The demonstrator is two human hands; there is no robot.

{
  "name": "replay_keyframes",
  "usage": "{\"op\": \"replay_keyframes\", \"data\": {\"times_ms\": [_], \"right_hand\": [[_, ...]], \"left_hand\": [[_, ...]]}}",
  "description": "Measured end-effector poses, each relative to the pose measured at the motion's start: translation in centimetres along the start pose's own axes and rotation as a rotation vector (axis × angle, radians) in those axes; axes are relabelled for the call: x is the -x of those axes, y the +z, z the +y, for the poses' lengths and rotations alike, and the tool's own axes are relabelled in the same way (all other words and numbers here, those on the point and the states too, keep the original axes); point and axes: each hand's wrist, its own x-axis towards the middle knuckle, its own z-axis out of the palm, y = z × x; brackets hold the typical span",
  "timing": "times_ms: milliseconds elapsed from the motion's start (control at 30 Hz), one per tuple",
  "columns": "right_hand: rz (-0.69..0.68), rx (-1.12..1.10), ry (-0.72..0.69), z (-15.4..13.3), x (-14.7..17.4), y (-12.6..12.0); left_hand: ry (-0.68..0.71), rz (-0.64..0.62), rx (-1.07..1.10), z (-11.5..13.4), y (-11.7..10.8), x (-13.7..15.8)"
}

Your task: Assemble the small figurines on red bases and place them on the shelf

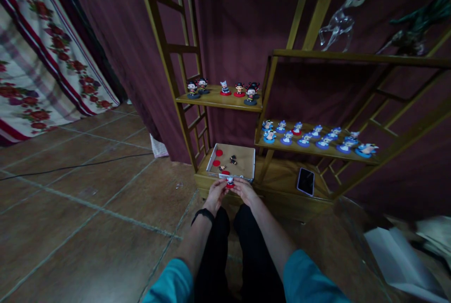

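Between my two hands is a small figurine (230,181) with a pale head and a red round base. My left hand (217,193) grips it from the left, and my right hand (245,190) closes on its right side. Just beyond my fingers, a shallow cardboard box (243,157) sits on the bottom shelf. Inside it lie several red round bases (216,163) and a couple of dark figurines (233,159) without bases. On the upper left shelf, a similar white figurine (224,88) on a red base stands among dark-haired figurines (251,95).
Two rows of blue and purple figurines (305,139) line the middle right shelf (317,151). A phone (306,182) lies on the bottom shelf. Above stand a clear deer ornament (338,26) and a green sculpture (416,26). A cable (77,166) crosses the tiled floor; a white box (401,256) is at right.
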Motion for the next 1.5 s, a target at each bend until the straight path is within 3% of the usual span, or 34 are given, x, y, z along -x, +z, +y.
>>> {"op": "replay_keyframes", "data": {"times_ms": [333,1267,1500], "right_hand": [[-0.004,-0.046,-0.045,-0.51,0.34,0.25],[0.009,0.0,0.007,0.16,0.0,-0.16],[-0.018,-0.004,-0.027,0.12,0.23,-0.29]], "left_hand": [[0.044,-0.06,0.041,-0.15,-0.29,-0.11],[0.058,-0.019,-0.029,0.14,0.6,0.44],[0.062,-0.071,-0.029,0.14,0.44,0.21]]}}
